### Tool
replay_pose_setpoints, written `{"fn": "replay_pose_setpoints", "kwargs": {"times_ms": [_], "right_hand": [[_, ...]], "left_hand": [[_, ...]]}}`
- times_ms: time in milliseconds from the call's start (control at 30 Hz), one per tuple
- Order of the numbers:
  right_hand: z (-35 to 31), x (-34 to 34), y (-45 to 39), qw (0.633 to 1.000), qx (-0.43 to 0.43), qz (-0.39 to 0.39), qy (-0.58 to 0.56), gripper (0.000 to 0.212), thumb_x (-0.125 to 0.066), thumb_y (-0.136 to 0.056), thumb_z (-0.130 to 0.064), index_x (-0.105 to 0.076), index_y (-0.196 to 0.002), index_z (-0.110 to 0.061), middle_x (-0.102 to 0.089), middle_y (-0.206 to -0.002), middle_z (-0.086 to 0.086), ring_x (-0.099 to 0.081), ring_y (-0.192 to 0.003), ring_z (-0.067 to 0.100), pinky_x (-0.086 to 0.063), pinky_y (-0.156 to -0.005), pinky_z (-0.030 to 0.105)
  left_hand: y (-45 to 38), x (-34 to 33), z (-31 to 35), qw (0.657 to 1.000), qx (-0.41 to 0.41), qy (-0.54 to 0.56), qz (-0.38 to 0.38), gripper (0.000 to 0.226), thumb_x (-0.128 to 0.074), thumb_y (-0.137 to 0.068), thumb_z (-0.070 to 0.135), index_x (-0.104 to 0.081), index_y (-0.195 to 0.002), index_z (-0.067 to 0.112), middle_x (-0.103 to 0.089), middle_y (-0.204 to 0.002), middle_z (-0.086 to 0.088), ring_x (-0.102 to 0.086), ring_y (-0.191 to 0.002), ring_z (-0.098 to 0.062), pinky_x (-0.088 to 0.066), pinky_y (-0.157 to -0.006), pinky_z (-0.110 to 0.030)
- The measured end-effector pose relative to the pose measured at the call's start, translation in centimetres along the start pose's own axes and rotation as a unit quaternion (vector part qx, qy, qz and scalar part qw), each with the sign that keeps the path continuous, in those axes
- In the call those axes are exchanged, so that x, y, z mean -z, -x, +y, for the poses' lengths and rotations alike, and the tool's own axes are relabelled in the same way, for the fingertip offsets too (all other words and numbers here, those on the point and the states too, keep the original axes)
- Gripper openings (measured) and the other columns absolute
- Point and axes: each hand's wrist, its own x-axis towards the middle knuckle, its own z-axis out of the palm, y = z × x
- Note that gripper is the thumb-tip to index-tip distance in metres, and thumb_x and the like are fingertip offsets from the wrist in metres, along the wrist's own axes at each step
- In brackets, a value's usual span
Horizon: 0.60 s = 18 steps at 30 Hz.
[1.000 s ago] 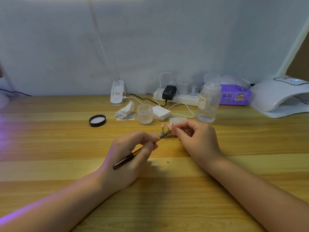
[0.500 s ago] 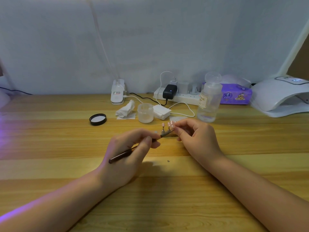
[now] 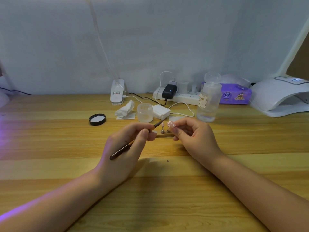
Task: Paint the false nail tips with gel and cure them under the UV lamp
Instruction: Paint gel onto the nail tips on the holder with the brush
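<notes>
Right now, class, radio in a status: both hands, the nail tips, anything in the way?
Left hand grips brush. Right hand pinches nail tip; another tip on its stand. UV lamp far right, path open.

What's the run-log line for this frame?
phase: painting | left hand: holds brush | right hand: pinches nail tip | brush tip near tip, contact unclear | UV lamp: far right, unused
</notes>
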Motion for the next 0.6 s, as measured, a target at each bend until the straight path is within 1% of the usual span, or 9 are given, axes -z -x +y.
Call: {"fn": "replay_pose_setpoints", "kwargs": {"times_ms": [100, 233, 367, 500, 600], "right_hand": [[0.01, 0.05, -0.01, 1.0, -0.002, 0.004, 0.001, 0.013, -0.069, -0.086, -0.019, -0.069, -0.083, -0.031, -0.073, -0.08, -0.008, -0.068, -0.068, 0.016, -0.058, -0.07, 0.039], [0.09, 0.12, -0.03, 1.0, 0.0, 0.001, 0.015, 0.016, -0.068, -0.086, -0.017, -0.069, -0.085, -0.033, -0.073, -0.082, -0.008, -0.068, -0.068, 0.012, -0.058, -0.069, 0.035], [0.21, 0.14, -0.12, 1.0, 0.001, 0.005, 0.024, 0.018, -0.068, -0.086, -0.013, -0.068, -0.085, -0.03, -0.073, -0.079, -0.005, -0.068, -0.066, 0.011, -0.057, -0.067, 0.031], [0.19, 0.18, -0.07, 0.999, 0.009, 0.004, 0.046, 0.027, -0.066, -0.086, -0.011, -0.065, -0.083, -0.038, -0.071, -0.076, -0.004, -0.067, -0.067, 0.01, -0.057, -0.065, 0.028], [0.19, 0.19, -0.04, 0.999, 0.007, 0.002, 0.048, 0.026, -0.067, -0.086, -0.012, -0.066, -0.082, -0.037, -0.071, -0.075, -0.005, -0.067, -0.067, 0.009, -0.057, -0.064, 0.027]], "left_hand": [[0.01, -0.12, 0.22, 1.0, -0.011, -0.017, -0.024, 0.028, -0.051, -0.092, 0.033, -0.068, -0.109, 0.018, -0.075, -0.095, 0.008, -0.07, -0.095, -0.007, -0.05, -0.082, -0.015], [-0.01, -0.01, 0.21, 0.999, -0.013, -0.025, -0.041, 0.03, -0.051, -0.092, 0.034, -0.068, -0.11, 0.016, -0.075, -0.096, 0.01, -0.07, -0.095, -0.007, -0.049, -0.079, -0.013], [0.09, 0.02, 0.2, 0.999, 0.003, -0.009, -0.046, 0.03, -0.051, -0.091, 0.035, -0.069, -0.106, 0.016, -0.076, -0.092, 0.007, -0.071, -0.093, -0.009, -0.05, -0.08, -0.017], [0.06, 0.11, 0.31, 0.999, -0.006, -0.003, -0.053, 0.028, -0.05, -0.093, 0.032, -0.069, -0.105, 0.016, -0.076, -0.091, 0.005, -0.072, -0.093, -0.013, -0.053, -0.082, -0.024], [0.06, 0.16, 0.32, 0.999, -0.005, 0.006, -0.045, 0.029, -0.049, -0.093, 0.031, -0.069, -0.106, 0.014, -0.076, -0.092, 0.003, -0.072, -0.093, -0.013, -0.054, -0.082, -0.025]]}}
